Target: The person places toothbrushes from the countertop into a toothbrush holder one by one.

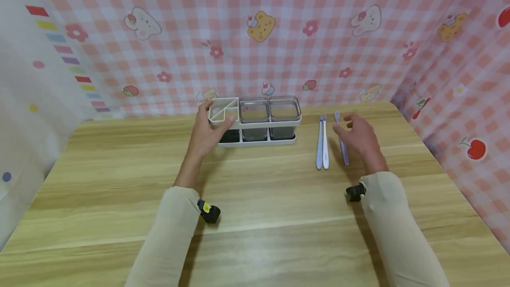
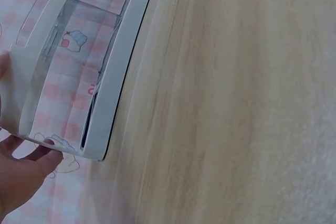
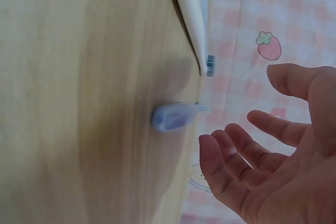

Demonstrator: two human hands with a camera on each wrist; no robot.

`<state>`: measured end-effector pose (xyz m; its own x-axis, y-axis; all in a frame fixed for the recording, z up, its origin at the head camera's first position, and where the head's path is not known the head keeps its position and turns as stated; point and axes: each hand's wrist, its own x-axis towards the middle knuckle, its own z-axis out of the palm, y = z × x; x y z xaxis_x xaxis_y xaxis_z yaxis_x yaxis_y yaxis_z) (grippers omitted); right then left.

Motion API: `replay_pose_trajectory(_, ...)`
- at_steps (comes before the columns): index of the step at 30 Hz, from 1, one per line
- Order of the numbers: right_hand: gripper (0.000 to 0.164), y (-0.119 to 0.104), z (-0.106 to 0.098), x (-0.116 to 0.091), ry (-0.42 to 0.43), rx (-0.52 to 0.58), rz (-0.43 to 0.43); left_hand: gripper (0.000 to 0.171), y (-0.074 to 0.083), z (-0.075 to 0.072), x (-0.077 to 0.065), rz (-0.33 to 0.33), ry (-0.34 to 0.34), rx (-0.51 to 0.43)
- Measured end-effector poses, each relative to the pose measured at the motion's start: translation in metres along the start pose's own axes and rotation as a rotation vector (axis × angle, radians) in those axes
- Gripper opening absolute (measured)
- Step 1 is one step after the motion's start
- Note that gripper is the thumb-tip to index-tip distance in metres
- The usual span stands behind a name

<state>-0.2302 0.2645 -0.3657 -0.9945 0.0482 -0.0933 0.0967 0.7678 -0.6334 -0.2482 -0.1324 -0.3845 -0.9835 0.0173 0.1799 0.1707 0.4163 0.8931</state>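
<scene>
Toothbrush (image 1: 344, 150) (purple), long axis forward, lies below and left of the nearer right hand (image 1: 360, 135), fingers parted; left hand (image 1: 205, 134) grips holder (image 1: 263, 125).

Smooth, matt white plastic forms the rack (image 1: 259, 125), set with clear, glossy cups (image 1: 284, 110) (glass or plastic, it is hard to tell). The brushes (image 1: 326, 147) are smooth plastic, the white one softly shiny. Wood grain runs across the table (image 1: 263, 194), its finish smooth with a faint sheen. The curtain (image 1: 179, 50) is printed cloth, matt and lightly creased; plain, matt cloth makes up the sleeves (image 1: 398, 229).
</scene>
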Motion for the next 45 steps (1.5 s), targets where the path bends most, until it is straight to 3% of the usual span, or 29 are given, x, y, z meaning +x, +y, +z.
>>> replay_pose_trajectory(12,0.071,0.004,0.001,0.019,-0.031,0.004,0.034,0.088,0.001,-0.002,0.0,-0.001,0.006,-0.036)
replay_pose_trajectory(24,0.069,0.01,0.009,0.026,-0.07,0.054,0.094,0.085,0.001,-0.001,-0.003,0.009,0.013,-0.07)
replay_pose_trajectory(35,0.06,0.015,0.011,0.037,-0.049,-0.051,0.091,0.088,0.0,-0.001,0.001,0.0,0.012,-0.05)
replay_pose_trajectory(45,0.05,0.02,0.013,0.041,-0.035,-0.093,0.095,0.086,0.0,-0.001,-0.001,-0.004,0.014,-0.092)
